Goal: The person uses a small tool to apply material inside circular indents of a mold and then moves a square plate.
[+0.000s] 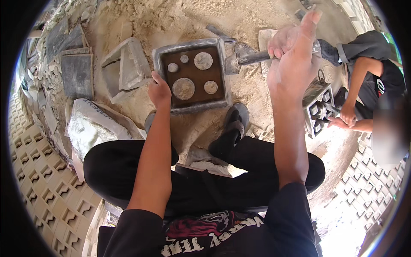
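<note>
Between my feet is a square grey mould frame (201, 107). Inside it lies a brown panel (198, 77) with several round, sandy-grey discs or filled holes of different sizes. My left hand (160, 91) grips the frame's left side, thumb on the rim and the other fingers mostly hidden. In my right hand (294, 55), raised at the upper right, is the dark handle of a hammer (252, 58), fingers wrapped round it and thumb stretched out. The hammer's head is beside the frame's right edge; whether the two touch I cannot tell.
Loose sand (171, 25) covers the ground. An angular grey mould (133, 64), dark flat plates (77, 76) and a white sack (100, 122) are at left. At right, a co-worker's hands (347, 115) work at another mould (317, 109). Patterned pale blocks (47, 175) are stacked at lower left.
</note>
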